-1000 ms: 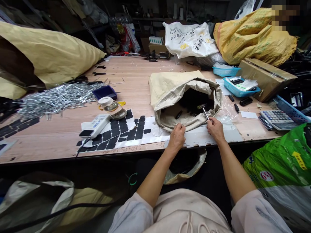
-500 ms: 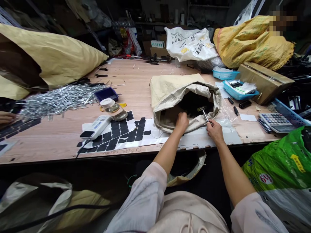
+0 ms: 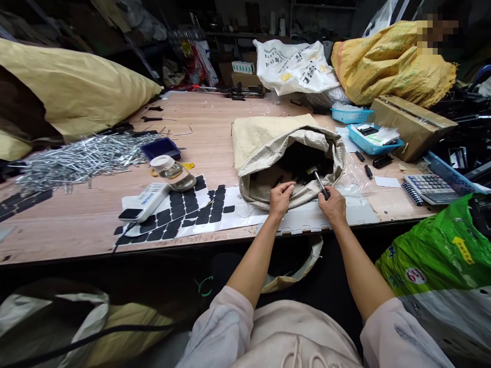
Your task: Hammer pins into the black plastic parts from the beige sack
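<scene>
My right hand (image 3: 332,205) is closed around the black grip of a small hammer (image 3: 318,178). Its metal shaft slants up and left, and its head lies before the mouth of a beige woven sack (image 3: 268,138). At the sack's front rim, my left hand (image 3: 281,199) has its thumb and fingers pinched together. Whatever they hold is too small and dark to make out. Dark pieces show in the shadow inside the sack, whose depth is hidden.
Metal rods (image 3: 80,163) are heaped at left beside a dark blue tray (image 3: 161,149). A lidded jar (image 3: 172,173), a white box (image 3: 151,201) and sheets of black pads (image 3: 178,212) lie nearer. At right are blue baskets (image 3: 374,144), a carton (image 3: 412,125) and a calculator (image 3: 431,188).
My left hand has drawn back from inside the sack to its front rim, fingers pinched. My right hand still grips the hammer. Another person's hand at the far left edge is no longer in view.
</scene>
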Demonstrator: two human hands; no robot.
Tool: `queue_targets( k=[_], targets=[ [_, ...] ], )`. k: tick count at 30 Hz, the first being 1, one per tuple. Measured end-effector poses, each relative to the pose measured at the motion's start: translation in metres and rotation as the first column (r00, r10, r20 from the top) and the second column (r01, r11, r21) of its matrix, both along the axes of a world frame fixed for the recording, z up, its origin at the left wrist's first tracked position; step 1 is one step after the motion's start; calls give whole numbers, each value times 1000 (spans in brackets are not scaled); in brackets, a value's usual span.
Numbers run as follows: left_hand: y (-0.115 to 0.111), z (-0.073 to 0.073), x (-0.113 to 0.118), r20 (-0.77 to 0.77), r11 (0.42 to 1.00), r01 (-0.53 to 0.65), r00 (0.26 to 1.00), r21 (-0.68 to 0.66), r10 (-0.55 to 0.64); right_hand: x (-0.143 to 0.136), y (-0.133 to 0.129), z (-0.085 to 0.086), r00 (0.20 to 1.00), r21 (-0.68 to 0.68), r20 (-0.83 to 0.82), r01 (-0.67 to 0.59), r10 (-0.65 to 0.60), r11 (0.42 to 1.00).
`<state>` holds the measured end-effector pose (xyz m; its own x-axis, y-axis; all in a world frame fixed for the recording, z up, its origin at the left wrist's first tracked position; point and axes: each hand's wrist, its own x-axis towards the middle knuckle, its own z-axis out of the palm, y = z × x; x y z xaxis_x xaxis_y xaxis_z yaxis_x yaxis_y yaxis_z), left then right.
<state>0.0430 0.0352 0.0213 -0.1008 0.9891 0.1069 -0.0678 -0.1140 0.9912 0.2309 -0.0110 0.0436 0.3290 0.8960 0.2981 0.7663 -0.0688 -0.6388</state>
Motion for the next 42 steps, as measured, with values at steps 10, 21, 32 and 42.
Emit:
queue_targets(
  k=[10,21,32,42],
  targets=[
    [-12,-5,-2,229,995,94,969,21,-96,-21,-14,-4,961,26,273,31,-36,999],
    [-18,4,-2,277,989,142,949,51,-150,-50,-31,3,936,184,307,-238,174,954],
    [-18,6,-3,395,959,283,880,5,-262,-70,-26,-5,827,219,-441,-277,348,936],
    [-18,7,-3,405,951,307,867,25,-290,-72,-30,-8,640,172,-744,-96,193,980]
  ],
)
